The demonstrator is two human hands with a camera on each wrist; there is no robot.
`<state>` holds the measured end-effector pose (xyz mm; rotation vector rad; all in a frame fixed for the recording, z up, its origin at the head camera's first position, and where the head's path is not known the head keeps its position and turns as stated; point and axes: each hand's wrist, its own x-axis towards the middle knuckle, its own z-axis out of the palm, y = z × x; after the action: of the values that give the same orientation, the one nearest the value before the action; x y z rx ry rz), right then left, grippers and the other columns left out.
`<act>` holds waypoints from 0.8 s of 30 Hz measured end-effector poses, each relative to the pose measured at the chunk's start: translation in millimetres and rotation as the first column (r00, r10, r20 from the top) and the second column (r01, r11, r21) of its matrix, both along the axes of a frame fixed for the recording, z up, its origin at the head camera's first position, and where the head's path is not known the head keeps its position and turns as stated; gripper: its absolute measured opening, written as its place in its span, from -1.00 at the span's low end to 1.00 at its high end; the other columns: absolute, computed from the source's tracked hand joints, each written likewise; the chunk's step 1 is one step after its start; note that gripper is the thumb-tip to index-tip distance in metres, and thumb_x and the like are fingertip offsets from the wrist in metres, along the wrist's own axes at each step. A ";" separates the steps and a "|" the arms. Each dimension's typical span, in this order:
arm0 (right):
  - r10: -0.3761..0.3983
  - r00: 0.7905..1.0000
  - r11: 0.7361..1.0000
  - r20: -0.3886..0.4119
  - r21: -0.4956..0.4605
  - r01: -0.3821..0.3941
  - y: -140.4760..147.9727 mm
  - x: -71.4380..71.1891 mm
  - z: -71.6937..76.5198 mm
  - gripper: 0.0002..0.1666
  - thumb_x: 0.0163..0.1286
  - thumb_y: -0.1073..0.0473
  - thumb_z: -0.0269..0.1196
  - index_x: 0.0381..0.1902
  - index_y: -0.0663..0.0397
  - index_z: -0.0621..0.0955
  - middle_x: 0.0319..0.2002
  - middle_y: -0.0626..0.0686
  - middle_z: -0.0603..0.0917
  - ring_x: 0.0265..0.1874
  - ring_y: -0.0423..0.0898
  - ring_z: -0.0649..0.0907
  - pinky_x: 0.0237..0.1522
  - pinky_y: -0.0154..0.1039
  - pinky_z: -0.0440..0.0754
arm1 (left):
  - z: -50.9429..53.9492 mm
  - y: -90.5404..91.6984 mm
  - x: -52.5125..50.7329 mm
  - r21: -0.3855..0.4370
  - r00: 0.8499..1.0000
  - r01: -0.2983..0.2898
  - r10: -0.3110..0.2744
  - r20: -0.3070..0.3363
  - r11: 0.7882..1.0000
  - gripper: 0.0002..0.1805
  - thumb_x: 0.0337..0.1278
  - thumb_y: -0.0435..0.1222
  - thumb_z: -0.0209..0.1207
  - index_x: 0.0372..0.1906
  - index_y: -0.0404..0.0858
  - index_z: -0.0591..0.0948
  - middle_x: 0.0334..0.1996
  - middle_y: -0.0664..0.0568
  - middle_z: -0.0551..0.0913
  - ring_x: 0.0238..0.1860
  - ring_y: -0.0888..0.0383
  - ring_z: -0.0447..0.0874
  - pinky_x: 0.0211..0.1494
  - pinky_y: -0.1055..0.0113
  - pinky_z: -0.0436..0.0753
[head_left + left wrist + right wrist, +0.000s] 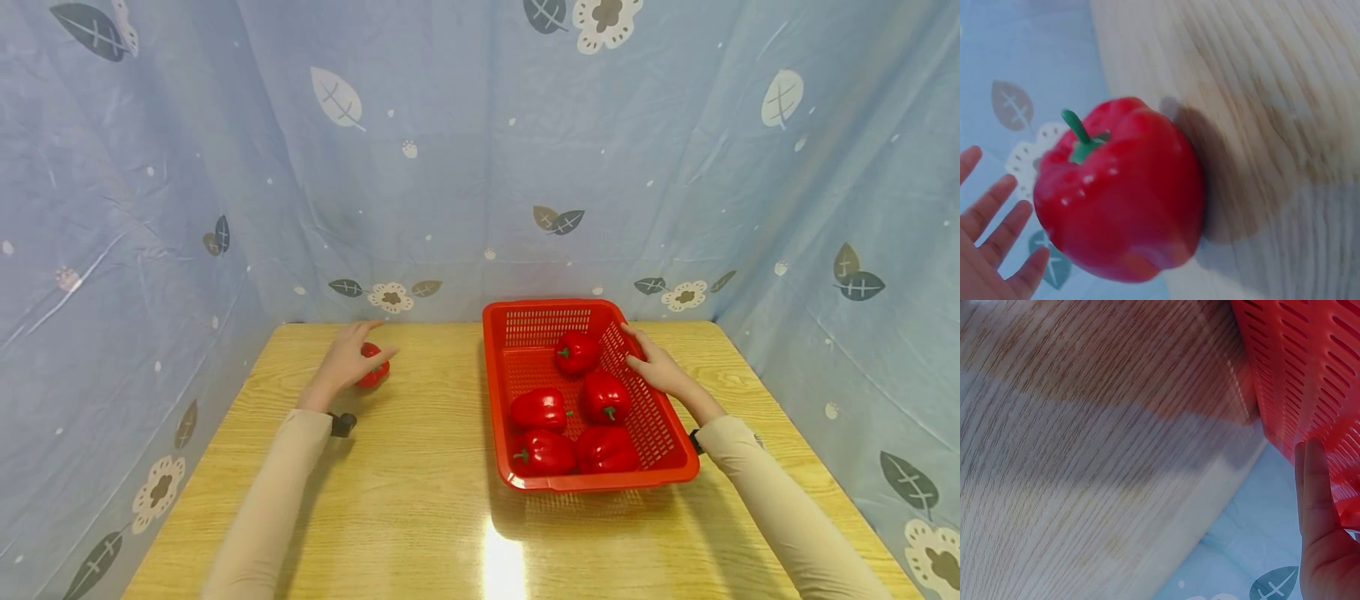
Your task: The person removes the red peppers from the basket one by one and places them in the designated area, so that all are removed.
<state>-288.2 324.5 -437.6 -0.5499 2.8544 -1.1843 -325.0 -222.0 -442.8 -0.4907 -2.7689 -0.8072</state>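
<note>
A red bell pepper (1125, 194) with a green stem sits near the table's far left corner. My left hand (348, 358) is over and beside it, thumb and fingers spread around it; in the left wrist view the fingers stand apart from its skin. My right hand (656, 367) holds the right rim of a red plastic basket (491, 383), thumb over the edge. In the right wrist view, straight fingers (1316, 487) lie along the basket's slotted outer wall. Inside the basket are several red bell peppers (542, 410), mostly towards its near end.
The basket stands on a light wood-grain table (420, 500), right of the middle. A blue curtain (450, 167) with leaf and flower prints encloses the table's back and sides. A bright light reflection lies on the tabletop in front of the basket.
</note>
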 end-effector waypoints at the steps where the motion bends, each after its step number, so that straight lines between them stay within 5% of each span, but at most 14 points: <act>1: 0.000 1.000 1.000 0.002 0.000 0.000 -1.2 1.3 1.7 -0.31 0.42 0.37 -0.07 0.41 0.33 -0.06 0.26 0.51 0.19 0.04 0.35 0.47 0.02 0.18 0.45 | 1.0 2.0 0.5 0.000 1.000 0.004 -0.004 0.000 1.000 -0.20 0.02 0.19 0.14 0.29 -0.19 0.33 0.24 -0.16 0.35 0.28 -0.19 0.21 0.29 -0.13 0.22; 10: -0.009 1.000 1.000 0.016 -0.013 0.009 -19.1 22.3 29.5 -0.33 0.37 0.46 -0.07 0.37 0.47 -0.03 0.23 0.57 0.18 0.04 0.42 0.44 0.02 0.25 0.41 | 9.7 18.4 2.4 -0.029 0.999 0.032 -0.031 0.028 0.999 -0.19 0.05 0.22 0.09 0.33 -0.12 0.27 0.28 -0.13 0.30 0.31 -0.17 0.16 0.31 -0.13 0.16; 24: -0.006 1.000 1.000 0.008 -0.015 0.006 -19.0 21.8 29.4 -0.33 0.36 0.47 -0.07 0.36 0.48 -0.02 0.22 0.57 0.20 0.03 0.42 0.45 0.03 0.23 0.40 | 14.3 44.1 5.8 0.004 0.996 0.084 -0.084 0.015 0.996 -0.22 0.03 0.26 0.08 0.35 0.06 0.25 0.34 0.02 0.25 0.37 -0.06 0.10 0.34 -0.11 0.15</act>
<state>-266.4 305.4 -408.2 -0.5360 2.8455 -1.2065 -319.2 -177.9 -428.5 -0.6064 -2.7764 -0.8363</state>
